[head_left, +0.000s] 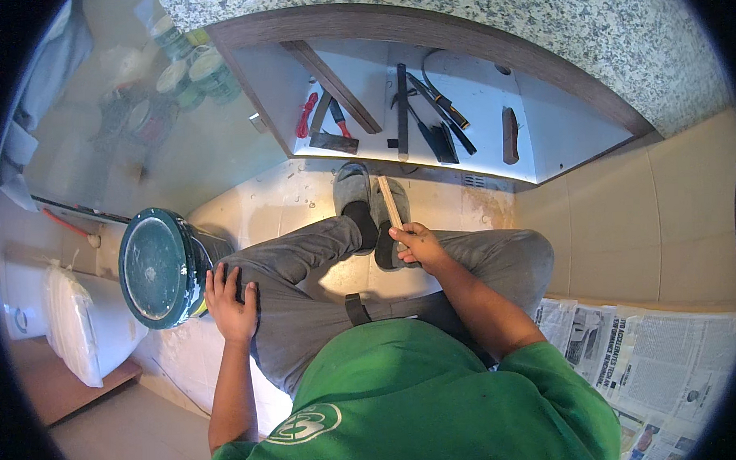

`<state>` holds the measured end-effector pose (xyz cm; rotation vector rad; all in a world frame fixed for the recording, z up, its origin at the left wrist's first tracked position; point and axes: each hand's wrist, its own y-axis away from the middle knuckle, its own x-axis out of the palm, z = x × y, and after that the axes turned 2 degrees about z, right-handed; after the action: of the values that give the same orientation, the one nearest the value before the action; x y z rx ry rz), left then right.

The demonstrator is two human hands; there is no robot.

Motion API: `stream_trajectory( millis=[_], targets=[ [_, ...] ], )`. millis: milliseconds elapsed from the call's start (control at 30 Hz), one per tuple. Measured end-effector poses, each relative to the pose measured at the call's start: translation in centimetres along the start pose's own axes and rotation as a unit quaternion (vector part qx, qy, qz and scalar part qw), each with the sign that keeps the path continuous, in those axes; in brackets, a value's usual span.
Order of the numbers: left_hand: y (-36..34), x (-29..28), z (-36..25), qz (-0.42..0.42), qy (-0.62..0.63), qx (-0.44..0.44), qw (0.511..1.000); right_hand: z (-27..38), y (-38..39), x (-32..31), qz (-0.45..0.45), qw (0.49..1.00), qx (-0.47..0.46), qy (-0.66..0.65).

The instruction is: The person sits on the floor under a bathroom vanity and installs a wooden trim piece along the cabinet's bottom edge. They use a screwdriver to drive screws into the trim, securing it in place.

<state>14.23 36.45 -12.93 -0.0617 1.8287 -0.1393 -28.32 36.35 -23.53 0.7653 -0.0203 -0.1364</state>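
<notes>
My right hand [417, 244] is closed around the lower end of a thin strip of wood [391, 201]. The strip points up and away over my feet, above my right thigh. My left hand [231, 304] lies on my left thigh with its fingers apart, holding nothing. Just beside it stands a bucket with a dark green lid [158, 266], smeared with pale marks. Ahead of my feet, an open cabinet [354, 56] holds a claw hammer [419, 119], a dark bar [402, 107], a long wooden piece [330, 85] and several other tools.
A speckled countertop [490, 23] overhangs the cabinet. Inside lie a red cord bundle [306, 114] and a brown wooden piece [510, 136]. A glass panel [179, 147] stands left. Newspaper [648, 358] covers the floor at right; a white plastic-wrapped bundle [71, 321] sits far left.
</notes>
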Motion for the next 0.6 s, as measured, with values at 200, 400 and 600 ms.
stream_trajectory(
  millis=[200, 400, 600],
  targets=[
    [-0.1, 0.2, 0.1, -0.004, 0.007, 0.01, 1.0, -0.3, -0.2, -0.3, -0.006, 0.999, -0.027, -0.04],
    [0.1, 0.3, 0.7, -0.005, 0.004, 0.01, 1.0, 7.3, 0.1, -5.4, -0.001, 0.965, -0.127, -0.228],
    [-0.3, 0.4, 0.3, 0.002, 0.015, 0.003, 1.0, 13.7, -5.3, -17.7, -0.221, 0.955, -0.171, -0.102]
  ],
)
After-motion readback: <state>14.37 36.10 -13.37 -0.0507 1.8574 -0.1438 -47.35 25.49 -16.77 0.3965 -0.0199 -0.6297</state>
